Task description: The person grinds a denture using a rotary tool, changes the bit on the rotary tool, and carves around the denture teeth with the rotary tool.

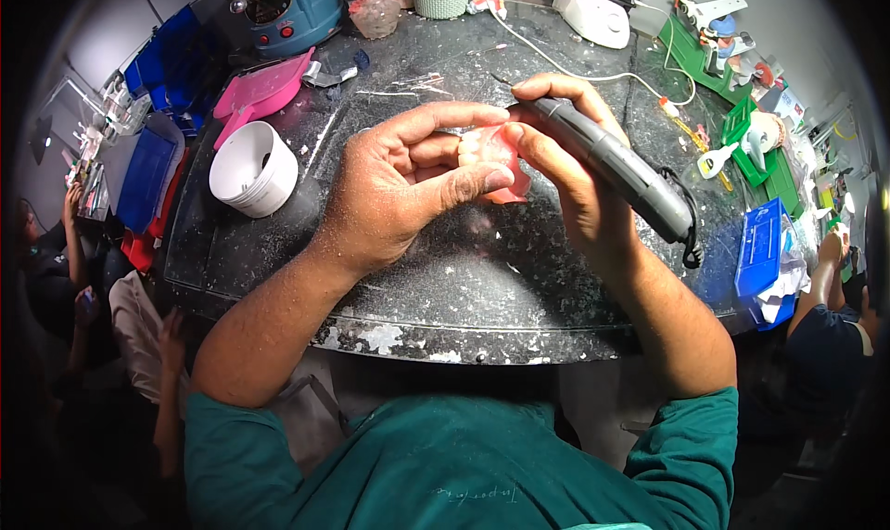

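Between the fingers of my left hand (394, 182) is a denture (503, 155) with a pink base and a row of whitish teeth. My left thumb presses on its near side and the index finger reaches across its top. A dark grey rotary handpiece (607, 155) lies slanted in my right hand (579, 159), its thin tip pointing up and to the left, past the denture. The right thumb touches the pink base as well. White dust speckles my left hand and wrist. Both hands are above the worn black bench (417, 294).
A white tub (254, 169) and a pink dustpan (264, 94) stand at the left. Behind are a blue-grey machine (295, 16), a glass flask (375, 11) and a white device (593, 18) with a cord. Green bins (742, 136) and a blue bin (762, 257) line the right. Other people sit at both sides.
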The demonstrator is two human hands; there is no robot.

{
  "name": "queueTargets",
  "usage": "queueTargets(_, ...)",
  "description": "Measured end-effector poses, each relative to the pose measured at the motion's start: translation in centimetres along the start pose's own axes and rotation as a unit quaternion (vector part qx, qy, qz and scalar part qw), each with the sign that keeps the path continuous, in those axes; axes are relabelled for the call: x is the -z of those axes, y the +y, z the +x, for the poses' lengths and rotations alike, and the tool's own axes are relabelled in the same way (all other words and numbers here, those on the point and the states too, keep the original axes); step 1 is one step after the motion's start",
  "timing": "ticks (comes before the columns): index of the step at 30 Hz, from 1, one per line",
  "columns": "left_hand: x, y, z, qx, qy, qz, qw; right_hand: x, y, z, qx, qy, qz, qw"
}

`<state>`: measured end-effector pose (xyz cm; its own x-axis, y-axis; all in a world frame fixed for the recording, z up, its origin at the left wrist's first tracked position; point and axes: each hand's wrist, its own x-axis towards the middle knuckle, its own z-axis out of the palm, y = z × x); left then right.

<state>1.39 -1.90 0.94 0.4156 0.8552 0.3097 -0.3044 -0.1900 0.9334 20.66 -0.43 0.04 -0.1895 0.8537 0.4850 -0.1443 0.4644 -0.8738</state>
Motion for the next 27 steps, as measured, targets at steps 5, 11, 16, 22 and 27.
queueTargets(5, 0.1, -0.3, 0.0, -0.018, -0.002, 0.025, 1.0, 0.1, -0.4, 0.0, -0.02, -0.015, -0.006, 1.0)
queueTargets(11, -0.2, 0.2, -0.3, 0.027, -0.023, 0.029, 0.999, 0.4, -0.3, 0.1, 0.074, -0.036, -0.151, 0.985)
queueTargets(16, 0.4, -0.3, 0.1, -0.024, 0.018, 0.044, 0.999, 0.0, -0.7, 0.0, 0.031, 0.001, -0.075, 0.997)
queueTargets(22, 1.1, -1.3, 0.7, 0.044, 0.032, 0.021, 0.998, 0.0, -0.3, 0.2, 0.073, 0.049, -0.067, 0.994)
queueTargets(27, 1.0, -1.1, 0.5, -0.025, 0.06, 0.048, 0.997, 0.0, -0.9, 0.3, 0.08, 0.077, -0.174, 0.979)
